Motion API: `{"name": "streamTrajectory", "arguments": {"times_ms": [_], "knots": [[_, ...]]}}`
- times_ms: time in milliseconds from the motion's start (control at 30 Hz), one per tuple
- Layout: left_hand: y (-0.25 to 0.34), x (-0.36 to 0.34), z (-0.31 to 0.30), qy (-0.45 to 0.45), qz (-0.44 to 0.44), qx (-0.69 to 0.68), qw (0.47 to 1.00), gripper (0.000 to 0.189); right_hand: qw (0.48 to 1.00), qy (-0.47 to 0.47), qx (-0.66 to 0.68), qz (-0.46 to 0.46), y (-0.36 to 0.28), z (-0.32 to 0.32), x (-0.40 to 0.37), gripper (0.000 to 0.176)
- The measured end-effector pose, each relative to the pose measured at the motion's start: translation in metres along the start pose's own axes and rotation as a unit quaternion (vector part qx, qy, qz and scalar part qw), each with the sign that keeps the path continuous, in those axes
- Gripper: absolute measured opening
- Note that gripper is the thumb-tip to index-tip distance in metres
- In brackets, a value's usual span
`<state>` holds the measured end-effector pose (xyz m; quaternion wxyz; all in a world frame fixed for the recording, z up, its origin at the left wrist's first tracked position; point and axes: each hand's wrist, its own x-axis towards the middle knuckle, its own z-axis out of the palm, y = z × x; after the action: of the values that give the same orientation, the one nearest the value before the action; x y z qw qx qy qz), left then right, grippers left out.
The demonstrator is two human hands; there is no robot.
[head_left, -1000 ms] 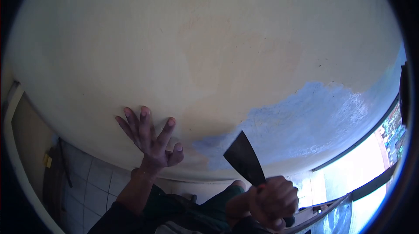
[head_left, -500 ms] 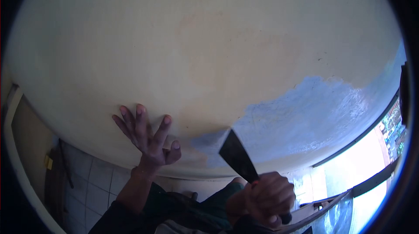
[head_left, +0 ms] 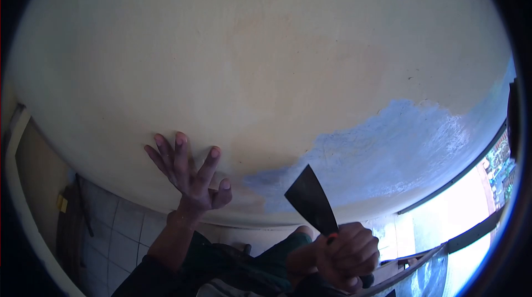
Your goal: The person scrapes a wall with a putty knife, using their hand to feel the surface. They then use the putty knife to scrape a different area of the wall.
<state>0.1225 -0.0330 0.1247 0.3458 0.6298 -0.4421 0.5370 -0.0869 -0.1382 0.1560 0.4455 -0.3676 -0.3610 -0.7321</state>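
Observation:
My right hand (head_left: pixel 350 255) is wrapped round the handle of a putty knife (head_left: pixel 315 200), its dark flat blade pointing up and to the left. In this view the blade overlaps the lower part of a bluish patch (head_left: pixel 382 150) on the wall. Fingers spread, my left hand (head_left: pixel 191 169) rests its fingertips against the cream wall (head_left: pixel 166 64), left of the patch. A darker blue-grey strip of the patch lies between the two hands.
Grey floor tiles (head_left: pixel 119 225) show at the lower left beside a pale door frame (head_left: pixel 16 136). At the right, a bright opening (head_left: pixel 443 219) lies past the wall's edge, with a rail (head_left: pixel 476 228) crossing it. My knees, in dark green cloth, are bent below the wall.
The putty knife and my right hand have shifted slightly right, and the blade has turned to show its face more broadly. My left hand stays in place on the wall.

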Motion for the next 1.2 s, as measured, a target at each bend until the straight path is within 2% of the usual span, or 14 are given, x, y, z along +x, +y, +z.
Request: {"name": "streamTrajectory", "arguments": {"times_ms": [100, 200, 300, 400, 500, 600, 700, 800, 900, 1000, 1100, 1200], "knots": [[0.002, 0.0, 0.0, -0.005, -0.001, -0.004, 1.0, 0.051, 0.998, -0.008, -0.049, 0.035, 0.006, 0.01, -0.002, 0.031], [-0.002, 0.001, 0.0, -0.002, 0.0, 0.003, 1.0, 0.051, 0.991, 0.098, -0.04, -0.08, 0.0, 0.012, -0.01, 0.031], [0.002, 0.0, 0.0, -0.005, 0.0, -0.008, 1.0, 0.051, 0.996, -0.026, -0.082, 0.024, 0.002, 0.01, -0.004, 0.03], [-0.001, 0.001, 0.0, 0.004, 0.004, -0.002, 1.0, 0.051, 0.997, 0.072, -0.021, -0.035, -0.005, 0.013, -0.007, 0.029], [0.003, -0.001, 0.0, -0.01, -0.001, -0.007, 1.0, 0.052, 0.997, 0.006, -0.054, 0.057, 0.008, 0.011, -0.004, 0.027], [-0.001, 0.001, -0.001, -0.009, 0.001, 0.003, 1.0, 0.052, 0.998, 0.054, 0.017, -0.02, -0.007, -0.005, -0.015, 0.025], [0.002, -0.001, 0.0, -0.012, 0.0, -0.002, 1.0, 0.052, 0.994, 0.051, -0.097, 0.03, 0.011, 0.017, -0.005, 0.026], [-0.001, 0.002, 0.001, -0.002, 0.004, -0.001, 1.0, 0.052, 0.999, 0.034, -0.027, 0.001, 0.003, 0.012, 0.0, 0.026], [0.001, -0.001, -0.001, -0.008, 0.0, -0.003, 1.0, 0.052, 0.991, 0.041, -0.126, 0.024, 0.012, 0.022, -0.003, 0.028], [-0.002, 0.002, 0.0, -0.002, 0.006, 0.0, 1.0, 0.052, 0.995, 0.076, -0.034, -0.051, -0.004, 0.016, -0.009, 0.03], [0.001, -0.002, -0.003, -0.011, 0.0, -0.003, 1.0, 0.052, 0.995, -0.063, -0.04, 0.062, 0.002, 0.011, -0.006, 0.023], [0.0, 0.001, 0.001, -0.003, 0.002, 0.0, 1.0, 0.051, 0.998, -0.049, 0.027, -0.01, -0.007, 0.008, -0.002, 0.026]]}}
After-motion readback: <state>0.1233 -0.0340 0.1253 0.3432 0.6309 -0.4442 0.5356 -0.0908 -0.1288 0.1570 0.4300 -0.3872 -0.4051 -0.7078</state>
